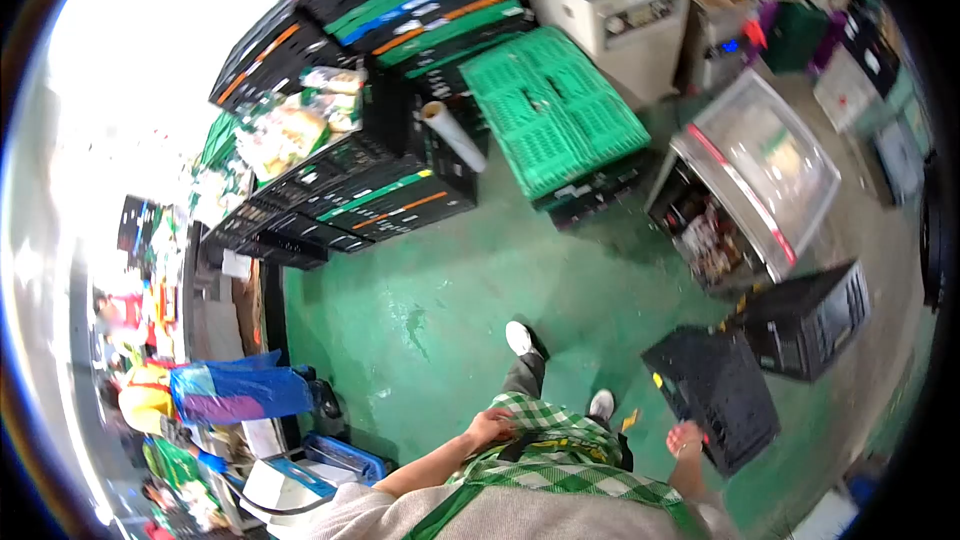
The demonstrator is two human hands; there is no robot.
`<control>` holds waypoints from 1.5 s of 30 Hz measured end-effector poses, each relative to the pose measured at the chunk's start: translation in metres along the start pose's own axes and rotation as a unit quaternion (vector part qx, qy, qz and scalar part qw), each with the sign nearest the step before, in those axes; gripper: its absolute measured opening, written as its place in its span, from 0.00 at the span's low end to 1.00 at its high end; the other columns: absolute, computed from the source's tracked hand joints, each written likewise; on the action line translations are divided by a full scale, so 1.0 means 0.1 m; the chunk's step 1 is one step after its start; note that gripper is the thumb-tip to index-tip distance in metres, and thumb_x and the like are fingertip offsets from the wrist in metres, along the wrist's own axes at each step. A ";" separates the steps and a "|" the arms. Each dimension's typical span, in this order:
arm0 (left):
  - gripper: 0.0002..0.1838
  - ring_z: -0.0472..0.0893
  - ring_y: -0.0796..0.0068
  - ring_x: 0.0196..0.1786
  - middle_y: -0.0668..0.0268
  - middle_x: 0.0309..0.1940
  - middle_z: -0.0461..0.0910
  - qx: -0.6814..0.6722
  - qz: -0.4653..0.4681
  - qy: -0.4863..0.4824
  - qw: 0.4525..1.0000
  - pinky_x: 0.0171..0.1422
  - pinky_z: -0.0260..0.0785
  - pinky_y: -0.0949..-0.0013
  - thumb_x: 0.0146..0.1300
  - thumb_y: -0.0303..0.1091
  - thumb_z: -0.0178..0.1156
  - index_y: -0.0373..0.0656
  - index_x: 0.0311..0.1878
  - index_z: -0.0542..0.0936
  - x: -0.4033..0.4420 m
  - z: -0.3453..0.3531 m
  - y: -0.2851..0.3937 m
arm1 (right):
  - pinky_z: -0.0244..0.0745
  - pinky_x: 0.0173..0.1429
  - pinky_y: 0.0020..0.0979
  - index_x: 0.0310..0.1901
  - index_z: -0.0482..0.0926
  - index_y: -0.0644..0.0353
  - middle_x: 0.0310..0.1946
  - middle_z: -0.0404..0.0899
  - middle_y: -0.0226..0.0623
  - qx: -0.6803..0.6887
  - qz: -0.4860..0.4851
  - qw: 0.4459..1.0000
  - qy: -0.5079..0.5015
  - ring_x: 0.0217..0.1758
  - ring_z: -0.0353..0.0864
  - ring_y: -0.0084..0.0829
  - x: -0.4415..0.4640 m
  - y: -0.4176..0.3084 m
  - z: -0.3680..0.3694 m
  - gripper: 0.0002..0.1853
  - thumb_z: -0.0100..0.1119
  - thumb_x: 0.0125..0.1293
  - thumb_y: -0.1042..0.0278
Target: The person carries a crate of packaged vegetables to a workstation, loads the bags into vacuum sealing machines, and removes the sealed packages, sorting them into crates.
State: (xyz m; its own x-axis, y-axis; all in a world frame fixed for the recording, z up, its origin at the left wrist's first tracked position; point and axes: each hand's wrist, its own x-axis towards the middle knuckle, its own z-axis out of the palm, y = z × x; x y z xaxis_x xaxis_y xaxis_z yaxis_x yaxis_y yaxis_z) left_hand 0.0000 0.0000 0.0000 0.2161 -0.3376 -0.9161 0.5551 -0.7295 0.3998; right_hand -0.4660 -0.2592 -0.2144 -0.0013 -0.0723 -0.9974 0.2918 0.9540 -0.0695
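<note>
My left hand (pixel 490 427) rests against the green-and-white checked apron (pixel 570 420) at my waist, its fingers bent and partly hidden. My right hand (pixel 685 437) hangs at my other side, beside the edge of a black crate (pixel 715 395) on the floor. The fingers of that hand are curled, and I cannot make out whether they touch the crate or hold anything. Both of my white shoes, the forward one (pixel 519 338) and the rear one (pixel 601 404), show on the green floor (pixel 430 290).
Green crates (pixel 555 110) are stacked ahead. Black crates (pixel 390 205) with bagged produce stand front left, beside a white roll (pixel 453 135). A glass-lidded cabinet (pixel 760 160) and another black crate (pixel 810 320) are right. A person in blue (pixel 240 390) stands left.
</note>
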 end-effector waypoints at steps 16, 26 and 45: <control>0.12 0.76 0.77 0.27 0.63 0.28 0.77 -0.250 0.214 0.158 0.931 0.33 0.72 0.73 0.55 0.22 0.56 0.35 0.44 0.72 0.70 -3.35 2.22 | 0.73 0.24 0.28 0.37 0.75 0.58 0.28 0.79 0.37 -0.646 -0.327 0.672 -0.155 0.23 0.77 0.25 -1.52 0.95 6.13 0.05 0.54 0.59 0.71; 0.08 0.76 0.82 0.32 0.68 0.30 0.78 -0.265 0.417 0.363 0.790 0.34 0.67 0.80 0.56 0.20 0.54 0.38 0.39 0.76 0.83 -5.88 4.04 | 0.76 0.28 0.27 0.42 0.72 0.58 0.29 0.78 0.36 -0.482 -0.312 0.715 -0.399 0.26 0.78 0.26 -2.51 1.54 10.04 0.07 0.52 0.62 0.72; 0.12 0.75 0.55 0.38 0.55 0.35 0.77 0.180 0.246 0.592 0.746 0.44 0.65 0.59 0.54 0.26 0.51 0.37 0.42 0.75 1.24 -9.47 6.14 | 0.63 0.18 0.23 0.32 0.72 0.57 0.18 0.71 0.27 -0.531 -0.397 0.719 -0.207 0.16 0.68 0.20 -2.64 2.19 13.13 0.06 0.57 0.58 0.67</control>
State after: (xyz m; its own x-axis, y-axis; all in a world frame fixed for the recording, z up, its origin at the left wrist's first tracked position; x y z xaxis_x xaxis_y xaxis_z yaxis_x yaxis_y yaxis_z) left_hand 1.1282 0.0736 0.1038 0.9989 -0.0114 0.0457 -0.0321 -0.8749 0.4833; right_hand 0.8542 -0.4135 0.0594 0.5849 -0.5884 -0.5583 -0.5392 0.2321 -0.8095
